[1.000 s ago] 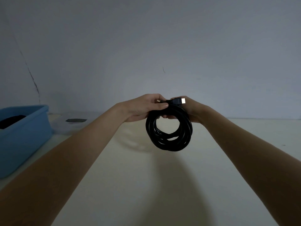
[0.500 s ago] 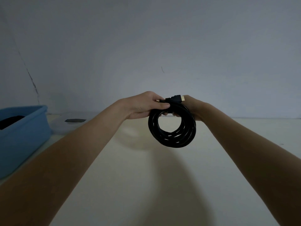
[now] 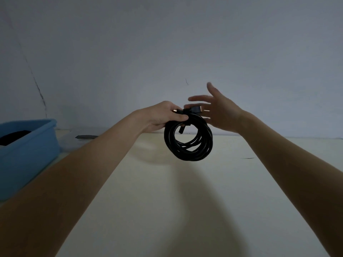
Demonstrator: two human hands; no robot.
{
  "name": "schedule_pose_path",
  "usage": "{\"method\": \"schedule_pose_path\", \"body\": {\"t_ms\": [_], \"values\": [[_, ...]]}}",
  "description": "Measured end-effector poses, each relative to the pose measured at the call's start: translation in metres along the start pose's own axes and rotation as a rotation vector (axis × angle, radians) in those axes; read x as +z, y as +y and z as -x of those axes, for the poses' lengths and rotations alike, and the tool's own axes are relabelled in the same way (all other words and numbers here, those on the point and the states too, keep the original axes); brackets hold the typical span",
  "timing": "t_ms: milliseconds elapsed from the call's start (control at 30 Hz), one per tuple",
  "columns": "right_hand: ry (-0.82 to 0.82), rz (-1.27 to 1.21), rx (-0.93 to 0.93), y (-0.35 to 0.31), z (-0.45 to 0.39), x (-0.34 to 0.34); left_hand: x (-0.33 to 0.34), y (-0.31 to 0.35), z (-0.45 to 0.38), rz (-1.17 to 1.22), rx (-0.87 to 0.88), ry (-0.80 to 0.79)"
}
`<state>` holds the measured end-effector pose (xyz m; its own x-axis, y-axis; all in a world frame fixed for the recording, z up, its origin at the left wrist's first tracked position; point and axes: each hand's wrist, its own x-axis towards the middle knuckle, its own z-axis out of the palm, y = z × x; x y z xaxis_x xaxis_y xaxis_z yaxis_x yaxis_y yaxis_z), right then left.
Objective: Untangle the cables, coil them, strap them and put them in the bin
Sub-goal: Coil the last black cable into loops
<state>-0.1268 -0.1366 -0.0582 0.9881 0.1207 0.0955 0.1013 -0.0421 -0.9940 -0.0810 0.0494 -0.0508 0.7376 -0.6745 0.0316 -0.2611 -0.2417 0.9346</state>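
Observation:
A coiled black cable (image 3: 189,143) hangs in the air above the table, with a black plug at its top and a short strap end dangling inside the loop. My left hand (image 3: 163,115) grips the top of the coil, thumb over the strands. My right hand (image 3: 219,110) is just behind and to the right of the coil, fingers spread and straight, holding nothing. The blue bin (image 3: 27,153) stands at the far left with something dark inside it.
The pale table (image 3: 167,201) runs to a grey wall at the back. A clear lid with a dark label (image 3: 85,136) lies beside the bin. A small dark mark (image 3: 247,158) sits on the table at right.
My right hand has let go of the coil and opened, lifting up and to the right. My left hand keeps holding the coil, which has tilted slightly.

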Motion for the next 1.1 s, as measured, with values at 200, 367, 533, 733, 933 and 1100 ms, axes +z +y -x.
{"method": "schedule_pose_path", "body": {"t_ms": [200,367,533,733,933,1100], "values": [[0.374,0.425,-0.228,-0.003,-0.004,0.019,-0.002,0.004,-0.001,0.095,0.006,0.12],[0.539,0.772,-0.298,-0.014,-0.005,0.044,-0.01,-0.002,-0.017,0.202,-0.009,0.587],[0.36,0.472,0.07,-0.007,-0.022,0.067,0.006,0.008,-0.011,0.049,0.155,0.563],[0.162,-0.12,-0.006,-0.005,-0.016,0.069,0.002,0.013,0.0,-0.082,0.259,0.448],[0.293,-0.193,0.032,-0.002,-0.019,0.077,0.006,0.015,0.002,-0.08,0.262,0.416],[0.52,-0.116,0.022,0.004,-0.027,0.079,0.008,0.022,0.002,-0.166,0.259,0.404]]}}
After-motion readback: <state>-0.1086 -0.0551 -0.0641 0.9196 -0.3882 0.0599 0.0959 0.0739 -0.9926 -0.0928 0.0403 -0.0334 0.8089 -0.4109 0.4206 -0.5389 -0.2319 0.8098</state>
